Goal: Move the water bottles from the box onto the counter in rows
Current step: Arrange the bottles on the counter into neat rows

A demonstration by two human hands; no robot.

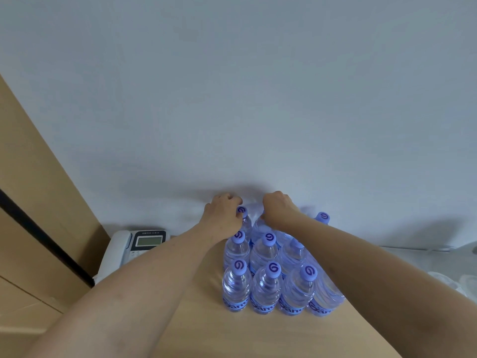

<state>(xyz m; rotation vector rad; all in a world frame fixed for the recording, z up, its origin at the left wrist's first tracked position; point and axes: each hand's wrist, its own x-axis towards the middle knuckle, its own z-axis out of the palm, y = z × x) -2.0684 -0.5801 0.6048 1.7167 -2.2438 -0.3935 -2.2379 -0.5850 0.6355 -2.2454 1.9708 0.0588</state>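
Several clear water bottles (265, 285) with purple caps and blue labels stand upright in tight rows on the light wooden counter (201, 326), up against the pale wall. My left hand (223, 213) reaches to the back row and curls beside the back-left bottle (242, 211), touching it just below the cap. My right hand (277, 206) is closed over the top of a back-row bottle (258, 226) whose cap is hidden under it. Another cap (322, 217) shows behind my right forearm. The box is not in view.
A white and black desk telephone (134, 245) sits on the counter to the left of the bottles, by the wall. A tan cabinet panel (38, 197) with a dark strip rises at far left. Crumpled clear plastic (449, 281) lies at the right edge.
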